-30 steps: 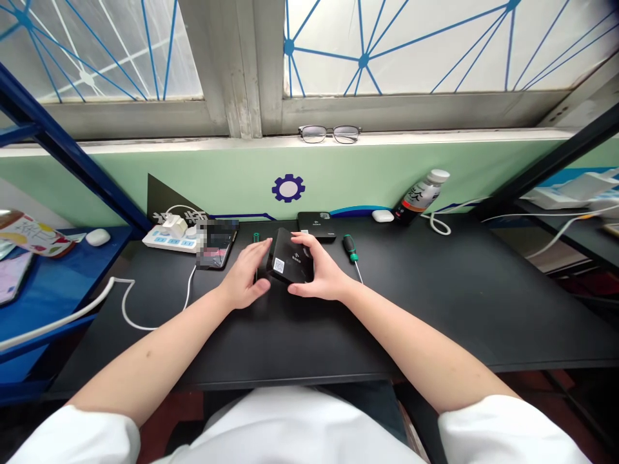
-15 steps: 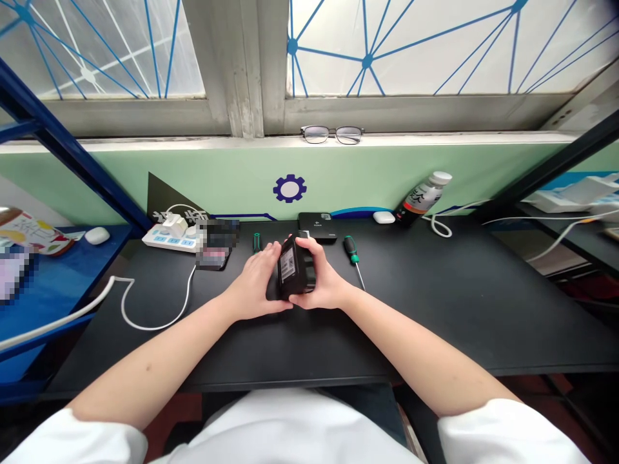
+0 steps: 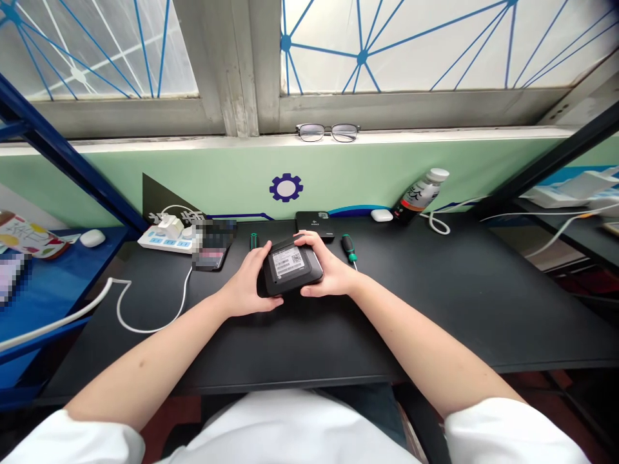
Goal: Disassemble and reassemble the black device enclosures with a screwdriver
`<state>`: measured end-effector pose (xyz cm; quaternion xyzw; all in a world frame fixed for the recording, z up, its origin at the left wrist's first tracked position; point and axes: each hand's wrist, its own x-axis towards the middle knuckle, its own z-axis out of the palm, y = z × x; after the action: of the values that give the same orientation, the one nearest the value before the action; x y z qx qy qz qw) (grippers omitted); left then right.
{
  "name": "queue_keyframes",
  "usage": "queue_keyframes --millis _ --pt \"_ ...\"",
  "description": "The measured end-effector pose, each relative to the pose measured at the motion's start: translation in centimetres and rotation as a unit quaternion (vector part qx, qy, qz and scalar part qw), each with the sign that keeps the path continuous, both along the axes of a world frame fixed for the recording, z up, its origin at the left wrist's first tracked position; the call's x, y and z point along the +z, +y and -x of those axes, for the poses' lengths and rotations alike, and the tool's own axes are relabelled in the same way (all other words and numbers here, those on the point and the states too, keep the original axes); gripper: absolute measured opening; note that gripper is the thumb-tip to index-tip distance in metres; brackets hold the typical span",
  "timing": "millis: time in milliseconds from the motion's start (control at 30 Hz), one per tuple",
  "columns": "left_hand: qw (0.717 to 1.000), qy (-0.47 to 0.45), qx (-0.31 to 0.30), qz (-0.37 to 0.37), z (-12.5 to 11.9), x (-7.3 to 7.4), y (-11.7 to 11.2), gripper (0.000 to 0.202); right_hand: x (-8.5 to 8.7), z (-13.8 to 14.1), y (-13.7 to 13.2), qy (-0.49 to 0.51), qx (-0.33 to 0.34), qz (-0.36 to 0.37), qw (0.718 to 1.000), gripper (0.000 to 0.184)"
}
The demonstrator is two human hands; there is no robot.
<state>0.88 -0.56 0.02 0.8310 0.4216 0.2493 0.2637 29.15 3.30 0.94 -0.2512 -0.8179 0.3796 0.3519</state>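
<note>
Between my two hands is a small black box-shaped device (image 3: pixel 293 274), its face with a white printed label and square code turned up toward me. My left hand (image 3: pixel 249 280) grips its left side, thumb at the near edge. My right hand (image 3: pixel 326 267) is closed on its right side, fingers over the far corner and thumb underneath. Behind it lies a flat black box (image 3: pixel 314 223), partly covered by my right fingers. A green-and-black screwdriver (image 3: pixel 348 248) rests right of my right hand, its shaft partly hidden by my wrist. Another green handle (image 3: pixel 254 240) shows beyond my left hand.
On the black desk (image 3: pixel 435 309), a white power strip (image 3: pixel 167 240) and a phone (image 3: pixel 213 251) are at left, with a white cable (image 3: pixel 120 309). A white case (image 3: pixel 382 215) and a bottle (image 3: pixel 420 195) stand at back right. Glasses (image 3: pixel 329 133) lie on the sill.
The black device has turned in my hands from standing on edge to showing its labelled face upward. Both hands have shifted slightly with it, now farther apart.
</note>
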Motion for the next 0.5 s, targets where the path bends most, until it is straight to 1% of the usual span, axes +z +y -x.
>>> queue_keyframes --millis 67,167,233,367,500 --pt "0.999 0.038 0.012 -0.02 -0.2 0.2 -0.1 0.128 0.4 -0.9 0.3 -0.068 0.008 0.003 0.998 0.104" --pt "0.991 0.108 0.026 -0.079 -0.6 0.2 -0.2 0.129 0.8 -1.4 0.3 -0.159 -0.005 0.028 0.987 0.121" --pt "0.984 0.143 0.03 -0.102 -0.9 0.1 -0.3 0.129 0.9 -1.5 0.2 -0.203 -0.019 0.04 0.978 0.129" --pt "0.982 0.165 0.033 -0.088 -1.1 -0.1 -0.3 0.125 0.9 -1.4 0.3 -0.245 -0.032 0.043 0.968 0.134" --pt "0.984 0.167 0.01 -0.058 -0.8 0.1 0.1 0.118 1.1 -1.5 0.4 -0.288 -0.03 0.039 0.956 0.133"
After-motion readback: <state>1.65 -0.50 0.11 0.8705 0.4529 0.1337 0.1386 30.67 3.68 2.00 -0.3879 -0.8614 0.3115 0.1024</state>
